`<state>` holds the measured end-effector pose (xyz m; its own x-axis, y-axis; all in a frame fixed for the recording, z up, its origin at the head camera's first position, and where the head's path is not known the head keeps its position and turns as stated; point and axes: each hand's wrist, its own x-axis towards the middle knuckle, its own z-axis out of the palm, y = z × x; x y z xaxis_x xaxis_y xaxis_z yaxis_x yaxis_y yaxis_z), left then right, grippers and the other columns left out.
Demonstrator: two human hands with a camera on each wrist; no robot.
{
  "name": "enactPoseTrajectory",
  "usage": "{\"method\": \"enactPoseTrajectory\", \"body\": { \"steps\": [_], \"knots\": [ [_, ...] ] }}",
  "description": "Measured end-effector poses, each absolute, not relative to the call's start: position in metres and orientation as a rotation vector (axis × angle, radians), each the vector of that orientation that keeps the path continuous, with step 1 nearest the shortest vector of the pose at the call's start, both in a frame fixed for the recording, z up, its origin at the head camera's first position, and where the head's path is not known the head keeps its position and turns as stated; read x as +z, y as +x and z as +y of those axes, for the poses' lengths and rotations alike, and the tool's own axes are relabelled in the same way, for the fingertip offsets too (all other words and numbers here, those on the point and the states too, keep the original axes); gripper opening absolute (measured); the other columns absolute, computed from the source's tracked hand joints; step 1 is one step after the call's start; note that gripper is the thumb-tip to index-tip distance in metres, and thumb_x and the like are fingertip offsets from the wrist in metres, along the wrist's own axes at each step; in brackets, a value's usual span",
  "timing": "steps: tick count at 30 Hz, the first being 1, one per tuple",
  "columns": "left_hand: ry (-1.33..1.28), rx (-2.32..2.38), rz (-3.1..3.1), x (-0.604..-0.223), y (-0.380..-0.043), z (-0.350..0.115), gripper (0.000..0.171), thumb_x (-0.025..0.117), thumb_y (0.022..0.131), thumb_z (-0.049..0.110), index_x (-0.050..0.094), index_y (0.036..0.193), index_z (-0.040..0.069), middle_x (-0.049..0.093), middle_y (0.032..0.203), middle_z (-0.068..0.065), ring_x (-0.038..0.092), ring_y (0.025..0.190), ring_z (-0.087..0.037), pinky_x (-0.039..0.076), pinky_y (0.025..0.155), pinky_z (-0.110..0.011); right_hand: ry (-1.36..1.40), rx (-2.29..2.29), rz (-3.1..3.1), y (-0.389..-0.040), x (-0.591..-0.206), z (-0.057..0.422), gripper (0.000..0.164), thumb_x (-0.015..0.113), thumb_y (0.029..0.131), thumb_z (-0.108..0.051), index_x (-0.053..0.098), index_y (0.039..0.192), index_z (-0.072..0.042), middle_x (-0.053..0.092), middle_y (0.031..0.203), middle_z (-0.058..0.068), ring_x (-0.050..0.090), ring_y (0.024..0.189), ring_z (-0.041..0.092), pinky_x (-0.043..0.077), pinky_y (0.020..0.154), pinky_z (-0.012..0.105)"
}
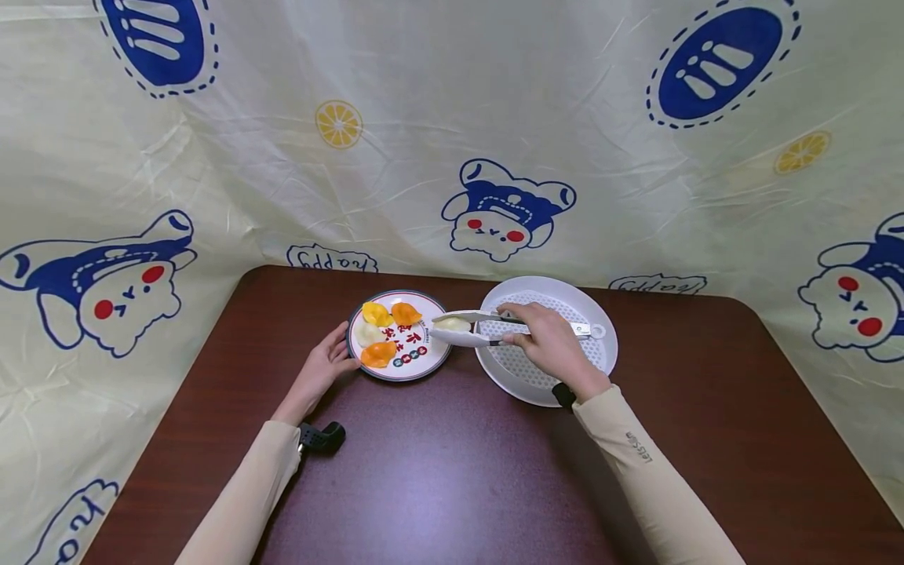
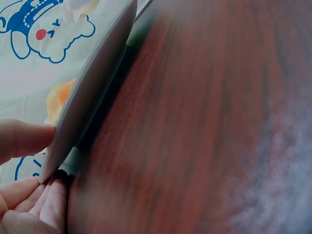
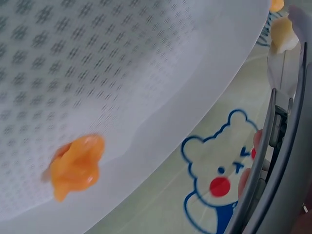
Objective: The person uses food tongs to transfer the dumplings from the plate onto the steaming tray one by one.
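My left hand [image 1: 326, 367] pinches the left rim of a round white plate [image 1: 418, 366], thumb on top and fingers beneath, as the left wrist view shows. On the plate lie a yellow dumpling-shaped piece [image 1: 377, 315], a pale one [image 1: 367, 335] and two orange ones [image 1: 378, 355]. In my right hand [image 1: 547, 337] are metal tongs [image 1: 487, 317], pointing left. A pale yellow dumpling-shaped piece [image 1: 452, 323] is clamped between their tips, over the plate's right rim. Under the tongs and right hand sits a white perforated tray [image 1: 508, 375].
Inside the tray, one orange dumpling-shaped piece [image 3: 78, 165] shows in the right wrist view, hidden behind the hand from the head. Plate and tray stand near the back edge of the dark wooden table [image 1: 424, 471]. A printed cloth [image 1: 395, 180] hangs behind.
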<state>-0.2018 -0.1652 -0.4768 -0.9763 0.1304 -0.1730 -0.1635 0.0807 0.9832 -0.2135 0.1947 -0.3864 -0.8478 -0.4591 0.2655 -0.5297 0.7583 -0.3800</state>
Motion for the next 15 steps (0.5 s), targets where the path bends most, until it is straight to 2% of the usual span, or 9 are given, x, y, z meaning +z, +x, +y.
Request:
{"method": "enactPoseTrajectory", "body": {
  "steps": [4,11,15],
  "knots": [
    [-0.025,1.998,2.142,-0.476,-0.202,-0.165,0.079,0.059,0.088,-0.006,0.013,0.152,-0.001,0.017,0.156,-0.019,0.025,0.139,-0.031,0.025,0.111,-0.037,0.773,0.689,-2.783,-0.214,-0.385,0.209,0.042,0.071,0.084,-0.015,0.061,0.123,-0.002,0.063,0.119,0.016,0.056,0.111,0.034,0.043,0.094,0.05],
    [-0.037,1.997,2.136,-0.475,-0.202,-0.165,0.078,0.059,0.089,-0.007,0.013,0.152,-0.001,0.016,0.156,-0.018,0.024,0.14,-0.03,0.024,0.112,-0.037,0.68,0.701,-2.791,-0.212,-0.387,0.237,0.041,0.072,0.085,-0.012,0.06,0.123,-0.003,0.062,0.118,0.017,0.055,0.105,0.034,0.044,0.09,0.05],
    [-0.042,1.995,2.133,-0.475,-0.203,-0.164,0.078,0.059,0.089,-0.006,0.013,0.152,0.0,0.016,0.156,-0.018,0.024,0.14,-0.03,0.024,0.112,-0.037,0.61,0.689,-2.824,-0.21,-0.39,0.255,0.042,0.071,0.086,-0.011,0.059,0.125,-0.003,0.06,0.12,0.019,0.053,0.109,0.036,0.043,0.091,0.053]
  ]
}}
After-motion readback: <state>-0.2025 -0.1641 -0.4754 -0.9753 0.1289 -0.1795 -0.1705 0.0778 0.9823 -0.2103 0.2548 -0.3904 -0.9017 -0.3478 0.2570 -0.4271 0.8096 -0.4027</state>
